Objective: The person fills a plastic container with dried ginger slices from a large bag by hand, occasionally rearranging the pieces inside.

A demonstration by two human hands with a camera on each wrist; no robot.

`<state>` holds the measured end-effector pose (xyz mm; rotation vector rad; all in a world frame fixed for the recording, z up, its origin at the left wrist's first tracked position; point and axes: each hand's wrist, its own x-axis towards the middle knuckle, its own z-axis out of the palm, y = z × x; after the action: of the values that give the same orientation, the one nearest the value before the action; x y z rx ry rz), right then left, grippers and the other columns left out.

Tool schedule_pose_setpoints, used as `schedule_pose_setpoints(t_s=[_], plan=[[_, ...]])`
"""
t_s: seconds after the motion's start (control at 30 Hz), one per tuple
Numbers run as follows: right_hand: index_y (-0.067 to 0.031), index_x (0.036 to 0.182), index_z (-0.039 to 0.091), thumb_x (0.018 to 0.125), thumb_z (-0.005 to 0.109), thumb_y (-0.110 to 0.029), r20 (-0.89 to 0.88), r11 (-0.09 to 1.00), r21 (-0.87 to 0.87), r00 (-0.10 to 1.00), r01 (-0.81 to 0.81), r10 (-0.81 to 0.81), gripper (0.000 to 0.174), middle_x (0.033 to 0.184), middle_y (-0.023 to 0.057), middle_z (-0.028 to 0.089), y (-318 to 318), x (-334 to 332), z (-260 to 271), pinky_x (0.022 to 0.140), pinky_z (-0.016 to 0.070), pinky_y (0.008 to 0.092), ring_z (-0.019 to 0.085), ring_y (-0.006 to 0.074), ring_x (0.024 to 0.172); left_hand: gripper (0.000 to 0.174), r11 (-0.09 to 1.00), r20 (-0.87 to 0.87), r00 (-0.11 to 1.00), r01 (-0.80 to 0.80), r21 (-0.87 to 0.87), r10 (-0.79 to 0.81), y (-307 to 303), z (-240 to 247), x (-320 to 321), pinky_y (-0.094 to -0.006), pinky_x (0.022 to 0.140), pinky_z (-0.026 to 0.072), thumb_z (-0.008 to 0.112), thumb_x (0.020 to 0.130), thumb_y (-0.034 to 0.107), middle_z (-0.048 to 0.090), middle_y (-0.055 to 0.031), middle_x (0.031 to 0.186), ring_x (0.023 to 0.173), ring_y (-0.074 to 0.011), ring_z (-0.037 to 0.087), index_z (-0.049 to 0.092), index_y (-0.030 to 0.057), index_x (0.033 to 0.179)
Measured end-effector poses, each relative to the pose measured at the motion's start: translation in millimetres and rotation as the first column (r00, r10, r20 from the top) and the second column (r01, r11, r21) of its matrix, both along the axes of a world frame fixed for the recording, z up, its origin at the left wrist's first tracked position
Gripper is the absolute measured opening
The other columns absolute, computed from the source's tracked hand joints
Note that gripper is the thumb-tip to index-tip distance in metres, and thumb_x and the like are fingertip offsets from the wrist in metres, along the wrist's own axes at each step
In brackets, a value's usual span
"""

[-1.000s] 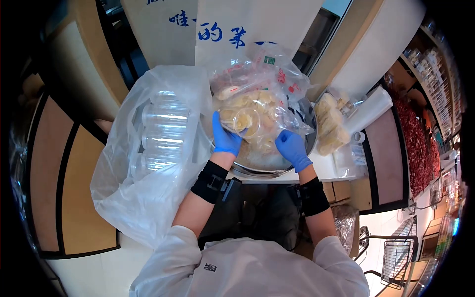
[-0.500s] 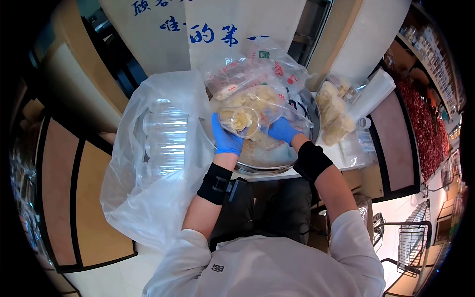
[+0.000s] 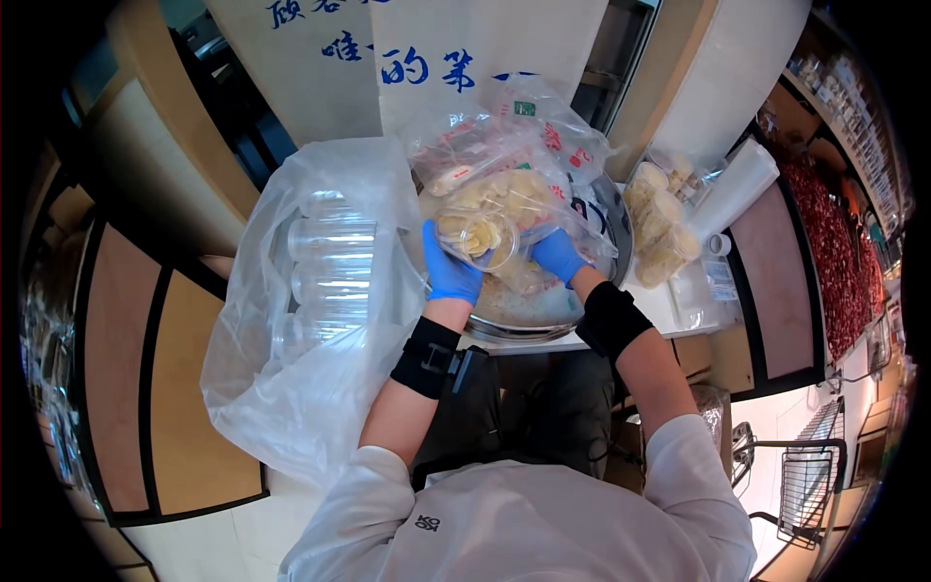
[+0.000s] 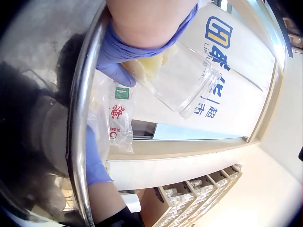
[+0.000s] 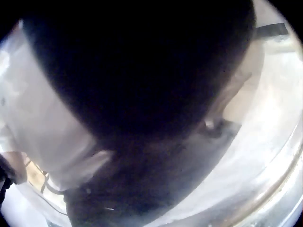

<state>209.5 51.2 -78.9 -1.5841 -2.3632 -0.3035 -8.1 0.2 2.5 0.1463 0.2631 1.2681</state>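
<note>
In the head view my gloved left hand point(image 3: 449, 270) grips a clear plastic jar point(image 3: 511, 233), its open mouth facing up toward me. Pale yellow dried slices point(image 3: 479, 236) lie inside; the left wrist view shows them near the bottom of the jar point(image 4: 184, 87). My gloved right hand point(image 3: 557, 254) reaches in at the side of a large clear bag point(image 3: 524, 189) of similar slices, just right of the jar. Its fingers are hidden by the bag, so I cannot tell what they hold. The bag rests in a round metal basin point(image 3: 524, 336).
Left of the basin, a big translucent bag point(image 3: 242, 378) holds stacked clear jars point(image 3: 335, 257). Filled jars point(image 3: 669, 238) stand to the right, beside a white plastic roll point(image 3: 739, 184). A white panel point(image 3: 475, 24) with blue lettering rises behind. A shopping cart point(image 3: 810, 475) stands at lower right.
My right hand has moved from the bag's front, up and left into its side, its fingers passing out of sight. My left hand keeps hold of the jar, tilting it slightly.
</note>
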Motion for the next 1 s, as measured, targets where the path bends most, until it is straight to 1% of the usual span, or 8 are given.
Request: schedule_pose_setpoints(t_s=[0.2, 0.27, 0.4, 0.47, 0.57, 0.7, 0.87, 1.0], plan=[[-0.0099, 0.1, 0.065, 0.082, 0.056, -0.025, -0.248, 0.987, -0.152, 0.969, -0.059, 0.019, 0.025, 0.093, 0.0111, 0.065, -16.8, -4.3, 38.3, 0.078, 0.0462, 0.0357, 0.061, 0.0274, 0.081, 0.058, 1.0, 0.003, 1.0, -0.026, -0.003, 0.026, -1.4, 3.3, 0.0, -0.0472, 0.098, 0.0365, 0.04, 0.086, 0.052, 0.047, -0.0134, 0.125, 0.115, -0.0295, 0.046, 0.042, 0.0096, 0.125], [-0.0059, 0.099, 0.064, 0.078, 0.059, -0.018, -0.736, 0.854, -0.435, 0.659, -0.284, -0.155, 0.024, 0.09, 0.0109, 0.065, -24.4, -2.3, 54.5, 0.075, 0.0472, 0.0356, 0.061, 0.0245, 0.081, 0.059, 1.0, 0.017, 0.999, -0.028, -0.01, 0.028, -2.8, 5.1, 0.5, -0.0469, 0.098, 0.0367, 0.04, 0.086, 0.052, 0.046, -0.0137, 0.125, 0.115, -0.0298, 0.046, 0.042, 0.0092, 0.126], [-0.004, 0.102, 0.062, 0.074, 0.062, -0.014, -0.712, 0.793, -0.507, 0.683, -0.337, -0.164, 0.029, 0.093, 0.01, 0.065, -27.6, -8.6, 51.0, 0.077, 0.0471, 0.0338, 0.061, 0.0217, 0.083, 0.06, 1.0, 0.001, 1.0, -0.024, 0.006, 0.024, -3.3, 5.5, -0.1, -0.0463, 0.098, 0.0365, 0.04, 0.086, 0.052, 0.046, -0.014, 0.126, 0.115, -0.03, 0.046, 0.041, 0.0088, 0.127], [-0.0059, 0.114, 0.056, 0.074, 0.066, -0.02, -0.281, 0.981, -0.038, 0.944, -0.192, 0.173, 0.044, 0.101, 0.012, 0.062, -18.0, -9.0, 19.5, 0.081, 0.0463, 0.0332, 0.06, 0.0231, 0.089, 0.061, 1.0, 0.025, 1.0, -0.005, 0.02, 0.005, -0.5, 1.8, -0.1, -0.0461, 0.099, 0.0359, 0.039, 0.086, 0.053, 0.045, -0.0144, 0.127, 0.116, -0.0301, 0.045, 0.04, 0.0083, 0.128], [-0.0055, 0.125, 0.047, 0.074, 0.067, -0.029, -0.522, 0.89, -0.432, 0.845, -0.147, -0.113, 0.059, 0.109, 0.0142, 0.059, -26.9, -11.6, 35.2, 0.086, 0.0447, 0.0349, 0.058, 0.0269, 0.096, 0.063, 1.0, 0.01, 1.0, -0.002, 0.026, 0.002, 0.8, -1.3, -0.4, -0.0462, 0.099, 0.0351, 0.039, 0.086, 0.053, 0.045, -0.0146, 0.127, 0.117, -0.0301, 0.045, 0.04, 0.0081, 0.129], [-0.0037, 0.125, 0.047, 0.073, 0.068, -0.032, -0.348, 0.956, -0.25, 0.936, -0.155, 0.06, 0.063, 0.109, 0.0148, 0.059, -29.4, -16.8, 28.1, 0.086, 0.0441, 0.0346, 0.057, 0.0271, 0.098, 0.063, 1.0, 0.033, 0.999, 0.023, 0.009, -0.024, 1.8, -1.7, -0.4, -0.046, 0.1, 0.0348, 0.038, 0.086, 0.054, 0.045, -0.0146, 0.127, 0.117, -0.03, 0.044, 0.04, 0.008, 0.129], [-0.0008, 0.106, 0.055, 0.069, 0.073, -0.022, -0.637, 0.88, -0.367, 0.771, -0.303, 0.0, 0.046, 0.097, 0.0126, 0.061, -28.0, -12.5, 25.7, 0.081, 0.0462, 0.0312, 0.059, 0.0231, 0.087, 0.062, 0.999, 0.037, 0.999, 0.017, 0.027, -0.018, 1.4, -0.2, 0.0, -0.0468, 0.099, 0.0349, 0.038, 0.086, 0.053, 0.046, -0.0142, 0.127, 0.116, -0.0302, 0.045, 0.04, 0.008, 0.129], [-0.0004, 0.1, 0.056, 0.068, 0.072, -0.016, -0.585, 0.84, -0.461, 0.81, -0.287, -0.044, 0.039, 0.09, 0.0088, 0.061, -35.8, -14.7, 47.9, 0.076, 0.0474, 0.0304, 0.059, 0.0208, 0.081, 0.062, 1.0, 0.011, 1.0, -0.002, 0.012, 0.002, -0.9, 3.6, -0.1, -0.0466, 0.099, 0.0353, 0.038, 0.086, 0.053, 0.045, -0.014, 0.127, 0.116, -0.0303, 0.045, 0.04, 0.0078, 0.129]])
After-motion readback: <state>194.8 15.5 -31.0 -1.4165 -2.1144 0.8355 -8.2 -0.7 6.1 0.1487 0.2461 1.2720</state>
